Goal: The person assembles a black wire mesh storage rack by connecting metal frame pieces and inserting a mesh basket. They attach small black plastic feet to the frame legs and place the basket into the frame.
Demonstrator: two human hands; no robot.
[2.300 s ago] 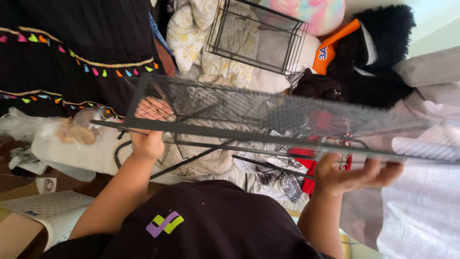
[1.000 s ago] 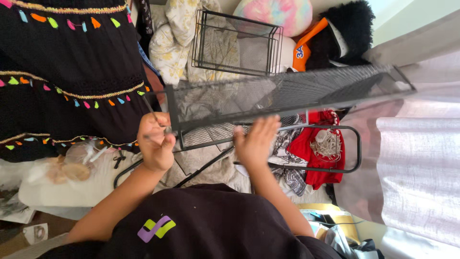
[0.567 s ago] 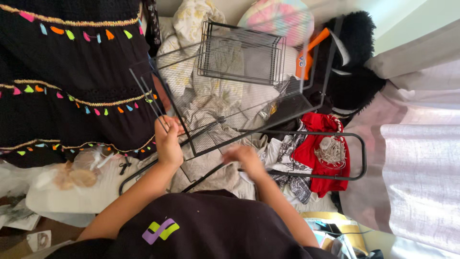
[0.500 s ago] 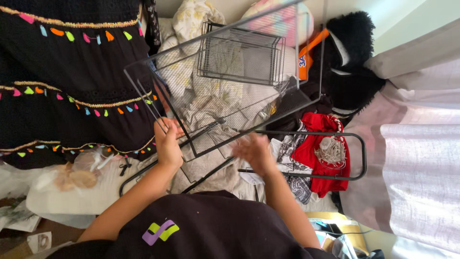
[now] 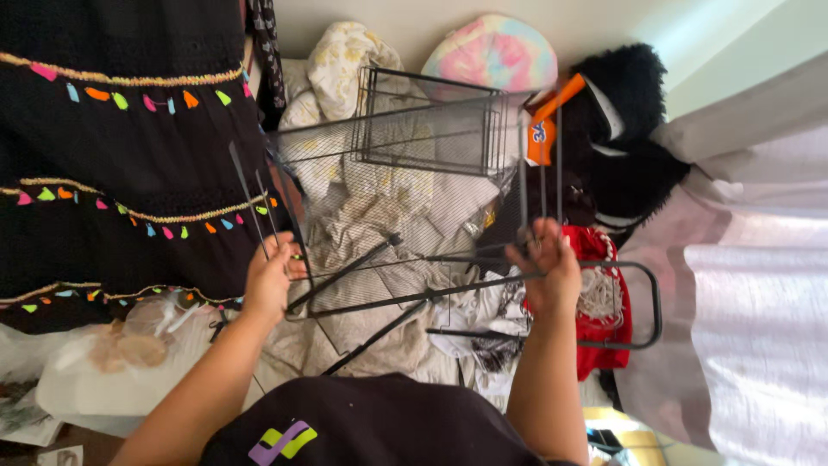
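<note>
Directly beyond the black mesh shelf panel: a second wire basket, crumpled pale bedding, a tie-dye pillow. Right of the panel, a black plush toy and red cloth; left of it, a black embroidered garment. Left hand clamped on the panel's left edge rods. Right hand closed on its right-side rods; both forearms raised.

Soft daylight fills the room, brightest on the right where the pale curtain glows nearly washed out, while the black fringed fabric on the left sinks into flat dark with little detail. Shadows are weak and diffuse, with no hard glare. The wire mesh panel smears slightly with motion blur, and the picture is mildly soft overall.
</note>
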